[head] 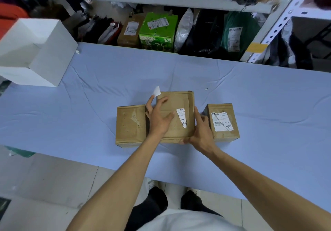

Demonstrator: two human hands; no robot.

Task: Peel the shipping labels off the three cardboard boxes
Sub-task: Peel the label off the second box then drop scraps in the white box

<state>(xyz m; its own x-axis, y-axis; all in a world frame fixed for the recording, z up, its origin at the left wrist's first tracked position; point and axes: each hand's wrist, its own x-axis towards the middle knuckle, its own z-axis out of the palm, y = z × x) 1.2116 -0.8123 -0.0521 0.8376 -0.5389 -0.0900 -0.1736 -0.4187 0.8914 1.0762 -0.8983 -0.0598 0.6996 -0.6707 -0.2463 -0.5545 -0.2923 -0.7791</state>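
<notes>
Three boxes sit in a row on the worktop [268, 105]. The left hand [157, 119] lies on the middle box [177, 101], grip spread, with a torn scrap [157, 91] apparently clinging at its fingertips. The right hand [200, 134] clamps that box's corner at 5 o'clock. A wedge of label [181, 118] remains on the box. The box at 9 o'clock [129, 125] looks stripped, and the box at 3 o'clock [223, 135] keeps its label [222, 121], already split. The risk is more tearing: a hasty pull on the wedge would likely shred it and leave slivers, or lift cardboard. The sticky scrap could also foul the next pinch.
</notes>
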